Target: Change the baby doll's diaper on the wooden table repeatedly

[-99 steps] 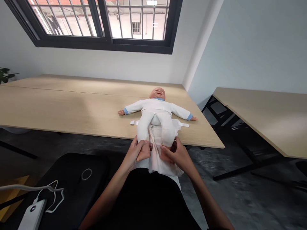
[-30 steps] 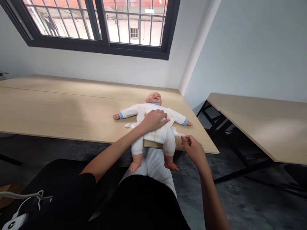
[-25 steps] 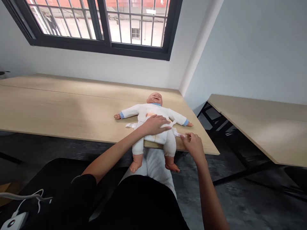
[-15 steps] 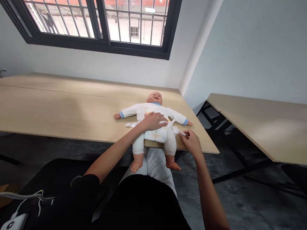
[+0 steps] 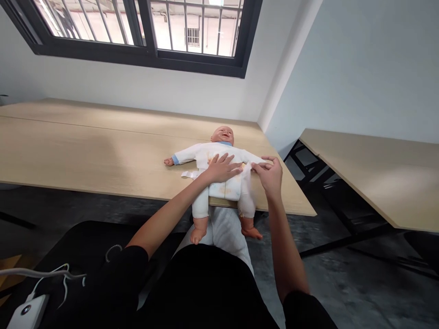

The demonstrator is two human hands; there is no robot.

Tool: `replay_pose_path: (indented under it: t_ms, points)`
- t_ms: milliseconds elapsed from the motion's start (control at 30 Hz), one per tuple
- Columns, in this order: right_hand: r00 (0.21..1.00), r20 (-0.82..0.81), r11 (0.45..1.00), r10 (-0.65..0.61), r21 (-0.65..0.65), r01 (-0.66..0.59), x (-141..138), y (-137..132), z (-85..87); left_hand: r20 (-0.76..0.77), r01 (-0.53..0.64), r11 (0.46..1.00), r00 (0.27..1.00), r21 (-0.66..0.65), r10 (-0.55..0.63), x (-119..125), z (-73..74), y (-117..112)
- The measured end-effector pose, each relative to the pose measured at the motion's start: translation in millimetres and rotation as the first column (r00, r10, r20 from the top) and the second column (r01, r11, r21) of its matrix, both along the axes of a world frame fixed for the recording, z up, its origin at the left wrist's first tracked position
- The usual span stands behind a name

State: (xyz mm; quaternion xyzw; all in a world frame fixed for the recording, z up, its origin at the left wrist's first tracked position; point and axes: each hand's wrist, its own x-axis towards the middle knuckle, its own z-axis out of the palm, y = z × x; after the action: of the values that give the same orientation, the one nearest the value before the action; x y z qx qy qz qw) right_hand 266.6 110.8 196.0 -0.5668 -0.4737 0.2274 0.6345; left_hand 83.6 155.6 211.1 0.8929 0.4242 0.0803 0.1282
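while baby doll (image 5: 223,135) lies face up at near edge of wooden table (image 5: 103,155), legs hanging over, left hand (image 5: 222,168) rests flat, fingers spread, on belly above diaper (image 5: 224,189); right hand (image 5: 271,173) pinches white diaper tab (image 5: 247,170) at doll's hip.

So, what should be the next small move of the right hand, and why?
Probably lay the tab across and press it onto the diaper front. The right hand pinches the white tab lifted at the hip of the doll, while the left hand lies flat on the diaper front, holding it down. The other tab lies loose on the table.
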Motion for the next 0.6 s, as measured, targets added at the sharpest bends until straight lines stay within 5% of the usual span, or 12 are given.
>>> replay_pose_path:
  t_ms: [233,600]
  points:
    - [0.888,0.460,0.999,0.005,-0.050,0.020,-64,10,16.9,0.129,-0.019,1.000,0.992,0.005,0.019,0,-5.8,6]
    - [0.782,0.618,0.997,0.077,-0.049,-0.059,-77,-3,-8.4,0.474,-0.055,0.998,0.878,-0.025,0.060,-8,-18.5,8]
